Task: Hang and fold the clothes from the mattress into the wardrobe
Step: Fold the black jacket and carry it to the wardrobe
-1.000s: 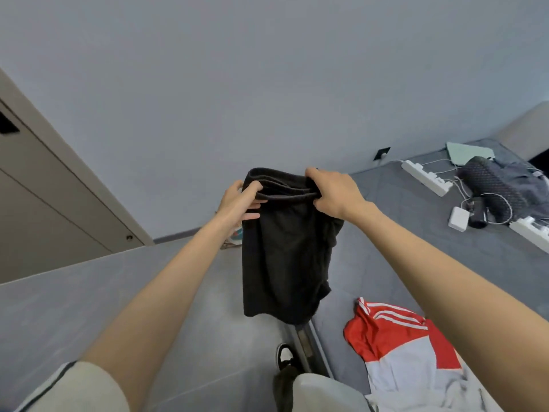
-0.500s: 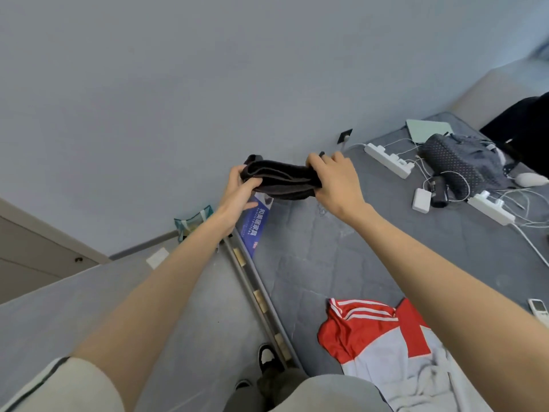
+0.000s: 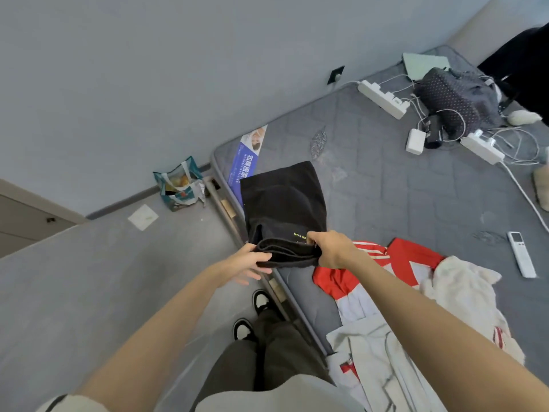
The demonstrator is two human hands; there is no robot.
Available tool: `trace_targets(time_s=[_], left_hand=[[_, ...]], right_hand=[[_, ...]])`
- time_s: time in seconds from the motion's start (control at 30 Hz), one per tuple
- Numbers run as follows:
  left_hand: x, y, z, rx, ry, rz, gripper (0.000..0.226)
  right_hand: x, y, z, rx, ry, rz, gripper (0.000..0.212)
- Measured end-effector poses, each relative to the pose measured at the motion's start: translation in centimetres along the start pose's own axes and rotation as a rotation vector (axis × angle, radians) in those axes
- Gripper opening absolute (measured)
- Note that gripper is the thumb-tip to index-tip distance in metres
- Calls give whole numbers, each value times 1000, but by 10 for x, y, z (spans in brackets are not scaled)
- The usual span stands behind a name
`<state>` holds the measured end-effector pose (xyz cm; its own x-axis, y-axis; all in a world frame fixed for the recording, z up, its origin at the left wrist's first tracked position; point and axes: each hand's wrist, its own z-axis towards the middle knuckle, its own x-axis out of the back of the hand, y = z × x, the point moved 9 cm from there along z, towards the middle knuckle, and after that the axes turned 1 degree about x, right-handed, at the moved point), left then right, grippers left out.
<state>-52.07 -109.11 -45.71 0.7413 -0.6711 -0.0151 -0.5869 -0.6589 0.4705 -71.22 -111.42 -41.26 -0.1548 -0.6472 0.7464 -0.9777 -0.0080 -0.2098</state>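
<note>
Hands both at the near end of the black garment (image 3: 282,200), one on each side of a thick fold. Left hand (image 3: 251,261) pinches the fold's left end, thumb on top, fingers underneath and partly spread. Right hand (image 3: 332,248) is curled over the fold's right end, knuckles up, gripping the cloth. Both forearms reach forward, bare, and converge on the fold.

The garment lies flat on the mattress (image 3: 401,188) beyond the hands, close to the mattress's left edge, with its far hem just beside a blue label (image 3: 248,162). Small yellow lettering shows near the right hand. The held fold is raised a little off the surface.

Just right of the right hand is a red-and-white jersey (image 3: 335,281), partly under the forearm. A white fleecy garment (image 3: 463,292) overlaps the jersey's right side. A remote control (image 3: 521,254) lies farther right, apart from the clothes. At the far end of the mattress are two power strips (image 3: 383,98), cables and a dark dotted bundle (image 3: 454,96).

On the floor to the left, a teal carrier bag (image 3: 179,185) stands by the wall. The person's shoes (image 3: 261,301) stand beside the bed frame.
</note>
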Motion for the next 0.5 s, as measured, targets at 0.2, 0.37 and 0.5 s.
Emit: trace_targets(time_s=[0.2,0.37,0.5], left_hand=[[-17,-36,14,77,-33,34,52],[5,-17,37,8,107,-129,55],[35,16,69,-77,188,-344,73]], right_hand=[[-53,3,-12,-8,-77,59,25],[-29,16,20,-29,17,113,37],[17,29,63,-19,218,134,48]])
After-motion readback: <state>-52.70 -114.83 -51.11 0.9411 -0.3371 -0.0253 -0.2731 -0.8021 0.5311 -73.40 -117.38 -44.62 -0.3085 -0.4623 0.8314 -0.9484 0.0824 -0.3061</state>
